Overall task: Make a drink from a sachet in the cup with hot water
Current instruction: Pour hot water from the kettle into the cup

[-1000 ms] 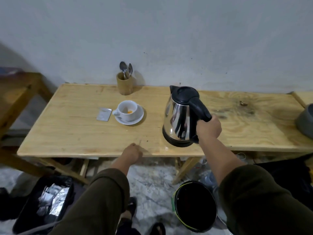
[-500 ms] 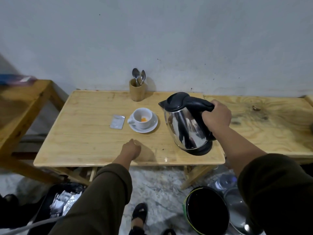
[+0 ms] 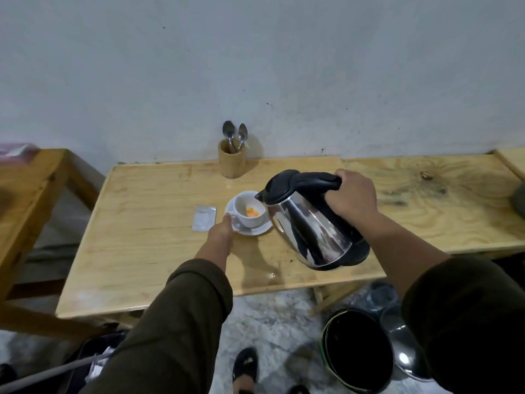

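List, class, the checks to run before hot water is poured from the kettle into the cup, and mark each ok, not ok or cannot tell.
1. Right hand grips the kettle handle: ok.
2. Spout is tilted over the cup: ok.
3. Left hand steadies the saucer at the cup's handle: ok.
4. Orange powder is in the cup: ok.
5. Water level and heat in the kettle: cannot tell.
6. Left hand's fingers are clear of the pour path: not ok, close to the cup.
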`<state>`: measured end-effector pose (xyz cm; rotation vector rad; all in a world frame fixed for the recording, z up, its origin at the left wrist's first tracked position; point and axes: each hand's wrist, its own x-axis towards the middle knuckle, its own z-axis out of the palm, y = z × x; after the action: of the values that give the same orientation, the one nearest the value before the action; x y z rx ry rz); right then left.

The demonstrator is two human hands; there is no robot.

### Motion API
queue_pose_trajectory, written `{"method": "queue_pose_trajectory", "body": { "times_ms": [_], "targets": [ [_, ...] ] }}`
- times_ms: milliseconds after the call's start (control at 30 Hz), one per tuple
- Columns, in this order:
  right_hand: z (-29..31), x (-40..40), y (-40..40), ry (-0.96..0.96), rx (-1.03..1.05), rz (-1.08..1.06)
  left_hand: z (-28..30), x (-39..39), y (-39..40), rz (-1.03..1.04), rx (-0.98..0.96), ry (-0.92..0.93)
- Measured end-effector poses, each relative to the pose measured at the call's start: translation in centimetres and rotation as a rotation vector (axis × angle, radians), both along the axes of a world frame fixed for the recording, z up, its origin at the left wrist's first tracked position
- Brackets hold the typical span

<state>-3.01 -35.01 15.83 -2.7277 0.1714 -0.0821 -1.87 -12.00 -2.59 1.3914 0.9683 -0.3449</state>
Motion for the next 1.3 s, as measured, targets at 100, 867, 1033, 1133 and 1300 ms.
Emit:
{"method": "queue_pose_trajectory", "body": {
  "times_ms": [100,867,1033,1133,1300],
  "targets": [
    [0.1,0.2,0.8,0.022,-0.018,-0.01,-0.4,0.7,0.4,0.011,-0.016,0.005],
    [0.1,0.5,2.1,0.087,0.011,-0.06,-1.4,2.6,0.4,0.031,-0.098,0.013],
    [0.2,0.6,2.1,0.086,0.011,-0.056,-2.6,3.0,0.6,0.027,-0.083,0.019],
    [0.3,0.5,2.0,0.092,0.01,-0.062,-2.6,3.0,0.6,0.038,-0.074,0.017],
    [0.5,0.4,1.9,0.091,0.02,-0.073,-1.7,2.9,0.4,0.045,-0.078,0.023]
  ]
}}
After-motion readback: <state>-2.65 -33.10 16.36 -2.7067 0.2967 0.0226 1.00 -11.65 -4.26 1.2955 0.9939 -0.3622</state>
